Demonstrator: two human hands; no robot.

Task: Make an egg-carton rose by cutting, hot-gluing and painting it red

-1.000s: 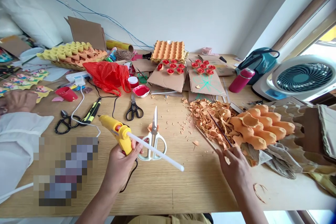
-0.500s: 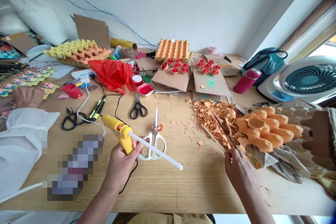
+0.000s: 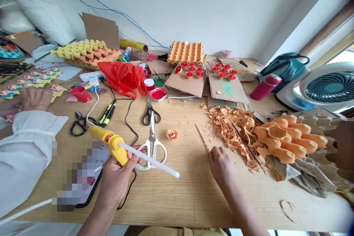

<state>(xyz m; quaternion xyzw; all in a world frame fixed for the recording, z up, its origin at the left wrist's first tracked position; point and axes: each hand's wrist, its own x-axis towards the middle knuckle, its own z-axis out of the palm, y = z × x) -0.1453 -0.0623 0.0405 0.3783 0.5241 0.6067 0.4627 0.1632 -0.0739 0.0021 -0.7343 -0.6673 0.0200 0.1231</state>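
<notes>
My left hand (image 3: 117, 167) is closed around a yellow glue gun (image 3: 106, 138) with a long white glue stick (image 3: 155, 162) poking from its back. Its fingertips also grip a handle of white-handled scissors (image 3: 152, 147), whose blades point away from me. An orange paper-pulp flower (image 3: 172, 135) lies just right of the scissors. My right hand (image 3: 221, 160) pinches a thin light wooden stick (image 3: 202, 137) low over the table. A dark thin stick (image 3: 245, 142) rests across the heap of orange egg-carton scraps (image 3: 226, 121) beyond that hand.
Orange egg cartons (image 3: 290, 138), a pink bottle (image 3: 266, 86) and a fan (image 3: 326, 84) stand right. Red flowers (image 3: 190, 69) sit on cardboard (image 3: 186, 83) behind. Black scissors (image 3: 151, 112), a red paint dish (image 3: 157, 94) and a phone (image 3: 88, 180) lie about. Another person's hand (image 3: 37, 99) is left.
My right hand has moved left with the light stick, leaving the dark stick on the scraps. My left hand has shifted left with the glue gun and white scissors, uncovering the orange flower.
</notes>
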